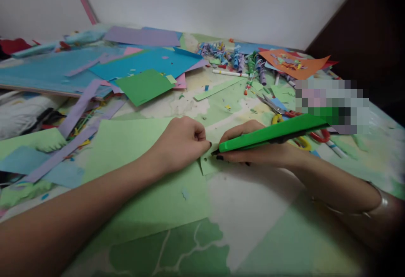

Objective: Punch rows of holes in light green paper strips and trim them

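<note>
My left hand (182, 142) is closed in a loose fist and rests on a large light green paper sheet (133, 171), its fingertips pinching the sheet's right edge. My right hand (253, 148) lies just to the right, fingers wrapped round a bright green flat tool (275, 131) that looks like a ruler or cutter. The tool's near tip touches a small light green paper piece (209, 165) between both hands. A bracelet sits on my right wrist.
Scissors (278, 110) with red and yellow handles lie behind my right hand. A white marker (229, 73), rolled paper curls (234, 57), an orange sheet (294, 64), a dark green sheet (144, 85), blue sheets (63, 68) and purple strips (76, 112) cover the table.
</note>
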A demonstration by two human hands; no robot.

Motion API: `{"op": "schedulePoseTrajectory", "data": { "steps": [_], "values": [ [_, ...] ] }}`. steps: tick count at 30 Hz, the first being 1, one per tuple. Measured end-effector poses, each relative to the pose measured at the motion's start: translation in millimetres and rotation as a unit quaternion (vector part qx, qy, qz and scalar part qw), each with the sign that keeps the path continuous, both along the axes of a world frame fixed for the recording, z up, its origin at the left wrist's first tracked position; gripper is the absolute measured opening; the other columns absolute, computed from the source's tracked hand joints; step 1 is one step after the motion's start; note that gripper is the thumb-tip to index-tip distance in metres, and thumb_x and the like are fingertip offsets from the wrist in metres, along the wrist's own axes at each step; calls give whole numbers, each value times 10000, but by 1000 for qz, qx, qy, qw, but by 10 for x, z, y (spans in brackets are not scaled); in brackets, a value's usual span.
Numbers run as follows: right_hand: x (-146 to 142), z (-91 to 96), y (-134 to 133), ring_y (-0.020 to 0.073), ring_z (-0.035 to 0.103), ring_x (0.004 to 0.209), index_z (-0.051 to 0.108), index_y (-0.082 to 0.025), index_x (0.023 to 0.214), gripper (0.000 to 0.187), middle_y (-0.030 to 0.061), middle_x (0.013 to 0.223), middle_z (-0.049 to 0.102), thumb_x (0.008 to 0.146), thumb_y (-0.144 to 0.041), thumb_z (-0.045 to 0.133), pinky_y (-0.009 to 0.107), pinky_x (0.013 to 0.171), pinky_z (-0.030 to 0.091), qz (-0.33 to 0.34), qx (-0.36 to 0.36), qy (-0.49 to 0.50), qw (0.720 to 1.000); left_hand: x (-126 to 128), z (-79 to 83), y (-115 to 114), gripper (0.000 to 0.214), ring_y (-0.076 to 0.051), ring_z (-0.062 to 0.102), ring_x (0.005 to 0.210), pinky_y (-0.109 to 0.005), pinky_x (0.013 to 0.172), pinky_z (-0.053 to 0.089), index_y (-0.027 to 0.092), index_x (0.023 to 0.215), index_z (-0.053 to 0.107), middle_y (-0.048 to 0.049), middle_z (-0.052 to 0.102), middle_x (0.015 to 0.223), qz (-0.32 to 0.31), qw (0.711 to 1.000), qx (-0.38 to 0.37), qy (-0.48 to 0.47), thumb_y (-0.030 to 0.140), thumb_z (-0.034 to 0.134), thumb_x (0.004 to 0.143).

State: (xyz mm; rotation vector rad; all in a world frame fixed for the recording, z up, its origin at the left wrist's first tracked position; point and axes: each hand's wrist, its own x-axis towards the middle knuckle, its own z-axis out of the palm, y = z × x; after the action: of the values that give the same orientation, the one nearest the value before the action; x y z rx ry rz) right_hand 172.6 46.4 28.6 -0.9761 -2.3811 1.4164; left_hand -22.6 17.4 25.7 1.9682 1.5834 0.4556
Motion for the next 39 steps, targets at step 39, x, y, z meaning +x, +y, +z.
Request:
{"op": "schedulePoseTrajectory", "data": {
  "steps": [39],
  "values": [
    [-70, -157, 117, 55, 404, 523, 620, -134, 672, 107, -47, 543, 495, 748, -205, 597, 156, 460, 345, 45, 108, 7, 993, -125, 54, 49, 262, -124, 509, 325, -255, 405, 338, 208, 582, 564, 27, 607, 452, -45, 980, -176, 82, 391, 576, 768]
  ]
}}
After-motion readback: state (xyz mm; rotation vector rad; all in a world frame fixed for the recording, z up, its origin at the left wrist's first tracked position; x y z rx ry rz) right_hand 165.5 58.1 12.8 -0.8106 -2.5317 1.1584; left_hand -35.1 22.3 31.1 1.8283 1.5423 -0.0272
